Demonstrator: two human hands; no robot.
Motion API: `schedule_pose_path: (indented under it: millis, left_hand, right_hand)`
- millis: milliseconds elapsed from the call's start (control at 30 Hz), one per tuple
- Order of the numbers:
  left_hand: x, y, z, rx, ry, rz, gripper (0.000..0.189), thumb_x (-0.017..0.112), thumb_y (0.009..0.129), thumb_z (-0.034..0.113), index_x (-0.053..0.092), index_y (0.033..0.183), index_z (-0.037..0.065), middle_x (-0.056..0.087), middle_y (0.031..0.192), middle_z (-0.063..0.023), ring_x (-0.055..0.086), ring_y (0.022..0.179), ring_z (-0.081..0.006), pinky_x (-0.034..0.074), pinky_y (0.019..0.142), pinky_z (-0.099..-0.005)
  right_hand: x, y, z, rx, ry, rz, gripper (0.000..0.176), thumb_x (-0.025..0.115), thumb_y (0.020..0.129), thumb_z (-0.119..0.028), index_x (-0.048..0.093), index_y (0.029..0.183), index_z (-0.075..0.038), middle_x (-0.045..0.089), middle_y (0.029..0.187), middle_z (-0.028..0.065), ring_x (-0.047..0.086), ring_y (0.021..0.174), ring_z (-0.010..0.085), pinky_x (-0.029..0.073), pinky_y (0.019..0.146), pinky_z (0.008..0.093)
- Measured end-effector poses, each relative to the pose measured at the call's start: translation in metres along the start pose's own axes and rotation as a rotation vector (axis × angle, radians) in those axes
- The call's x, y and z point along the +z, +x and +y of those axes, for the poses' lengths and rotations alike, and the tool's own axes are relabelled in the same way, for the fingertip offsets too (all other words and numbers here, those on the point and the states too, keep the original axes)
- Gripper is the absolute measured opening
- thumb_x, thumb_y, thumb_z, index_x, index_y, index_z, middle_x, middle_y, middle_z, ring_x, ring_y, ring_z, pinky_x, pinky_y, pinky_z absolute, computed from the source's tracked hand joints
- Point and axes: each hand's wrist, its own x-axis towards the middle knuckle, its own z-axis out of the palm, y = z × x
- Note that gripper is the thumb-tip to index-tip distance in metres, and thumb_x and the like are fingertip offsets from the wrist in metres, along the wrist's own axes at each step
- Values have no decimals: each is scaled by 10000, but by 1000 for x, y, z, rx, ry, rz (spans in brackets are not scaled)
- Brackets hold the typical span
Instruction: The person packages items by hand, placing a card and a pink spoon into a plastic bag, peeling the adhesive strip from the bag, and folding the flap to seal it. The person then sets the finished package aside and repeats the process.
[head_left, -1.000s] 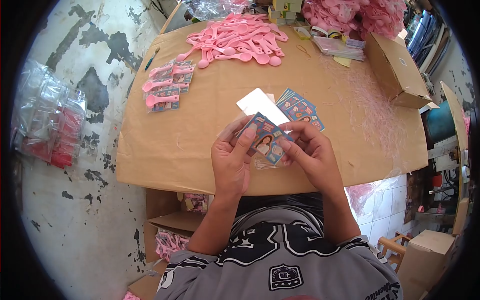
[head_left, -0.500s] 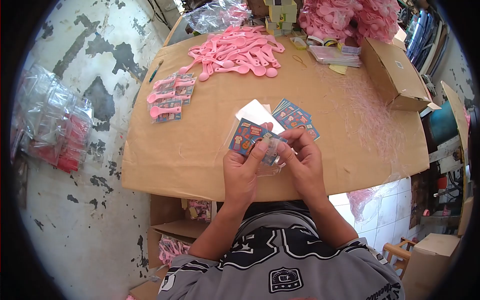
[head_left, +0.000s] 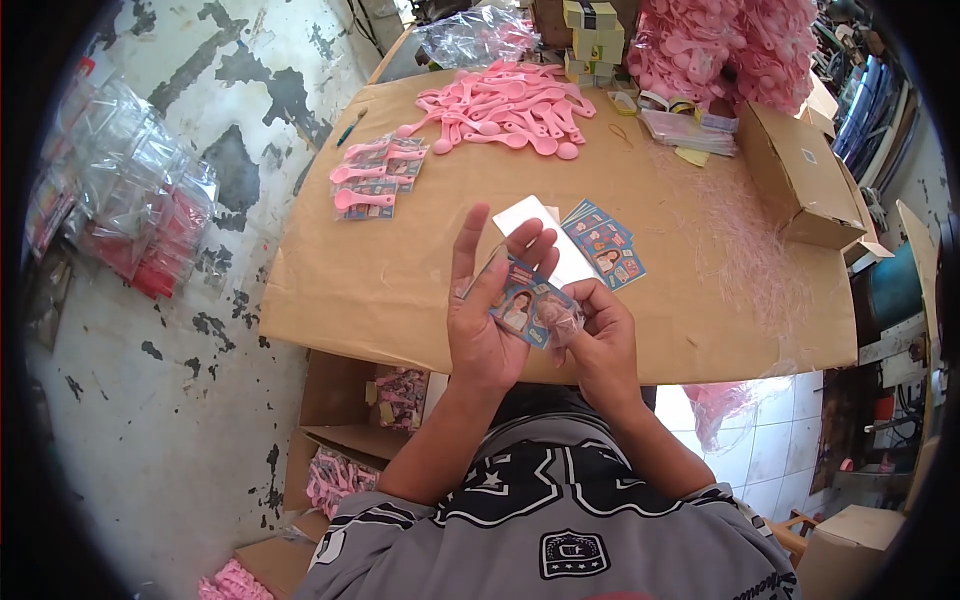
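Clamped on a printed card with the left hand, thumb across the face, remaining fingers fanned upward and off the paper. Pinched shut on a clear plastic sleeve with the right hand, at the card's lower right corner. Held in the air near the front edge of the cardboard-covered table, card and sleeve touching, card seemingly partly inside, though hard to tell through the glare. Likely trouble from here: a bent or creased corner from pushing against a sleeve mouth not fully open; a skewed card from so thin a hold by thumb alone; a wrinkled or torn film from too hard a tug. Also a possible drop past the table lip toward the open box below. Well apart and out of harm's way: the stack of cards, the white sheet, the pile of pink spoons, the packed spoons.
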Motion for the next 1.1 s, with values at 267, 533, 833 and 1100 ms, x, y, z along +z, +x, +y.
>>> schedule_pose_path:
  millis: [267,533,833,1100]
  left_hand:
    - [3,-12,-8,-99,47,16,412,522,1103,137,448,1500,54,685,1134,-109,704,1062,-226,560,1073,-450]
    - [-12,-2,1,-116,-15,212,323,575,1106,252,532,1352,46,641,950,-38,650,876,-139,587,916,-378]
    - [-73,24,54,-28,-155,410,271,624,1085,279,588,1272,87,608,894,-8,604,796,-105,556,845,-297]
    - [-98,8,50,-166,-103,405,301,604,1091,323,570,1282,92,617,913,-31,621,818,-145,558,842,-353]
  right_hand:
    - [-5,1,7,-86,-80,-16,236,782,955,-81,554,899,-70,598,799,-34,528,716,18,400,602,202]
    - [-2,-1,-27,-728,-949,-94,253,815,847,-29,716,1077,-62,636,926,61,634,814,209,512,684,331]
    - [-2,75,-70,-477,-1112,-326,219,799,905,-140,717,1092,-63,706,1001,115,692,911,267,558,792,374]
    - [36,276,1,-779,-1464,-571,665,746,928,-467,556,1448,-100,554,1461,190,508,1378,379,426,1135,482]
